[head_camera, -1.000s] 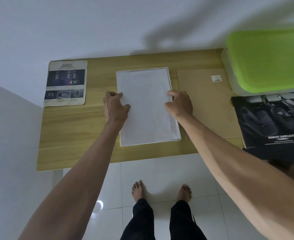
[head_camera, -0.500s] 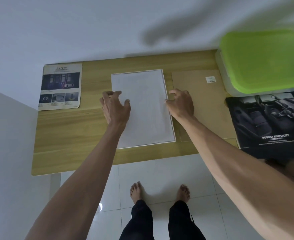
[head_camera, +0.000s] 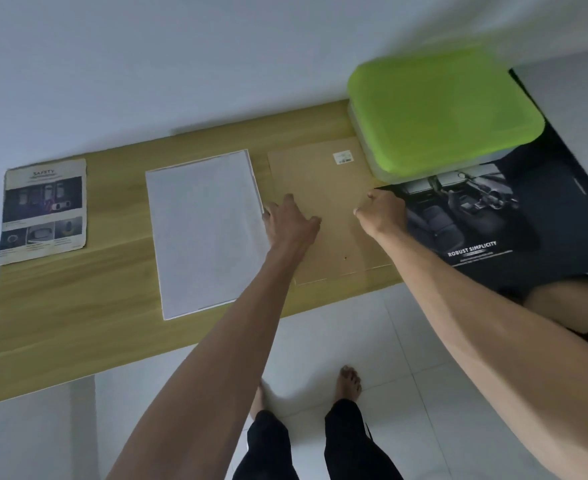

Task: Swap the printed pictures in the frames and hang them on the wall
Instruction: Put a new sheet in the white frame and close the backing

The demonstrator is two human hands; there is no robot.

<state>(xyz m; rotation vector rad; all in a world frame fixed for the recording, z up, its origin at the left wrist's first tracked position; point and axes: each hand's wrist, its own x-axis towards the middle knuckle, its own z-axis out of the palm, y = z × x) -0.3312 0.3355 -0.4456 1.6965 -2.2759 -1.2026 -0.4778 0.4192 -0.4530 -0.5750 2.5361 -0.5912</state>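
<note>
Where the wooden table (head_camera: 77,306) runs out to the far left of both hands, a worn print headed SAFETY (head_camera: 43,209) lies flat by the table's left end, well apart from the left hand. Nearer, just left of the left hand, a white sheet (head_camera: 205,233) lies face down on the wood; its right edge runs beside that hand's outer fingers, though actual contact cannot be made out. The left hand (head_camera: 290,223) lies palm down with fingers spread wide and fairly straight over the left part of a brown backing board (head_camera: 323,174), holding nothing. The board lies flat between the two hands and reaches beyond them toward the wall, with a small white sticker near its far right corner. The right hand (head_camera: 380,211) is over the board's right edge with its fingers curled inward; whether they pinch that edge cannot be told. Just right of this hand lies a dark car-interior print (head_camera: 476,230) reading ROBUST SIMPLICITY, its left edge touching or nearly touching the hand. Beyond the right hand, toward the wall, a box with a green lid (head_camera: 441,109) overlaps the far end of the dark print.
</note>
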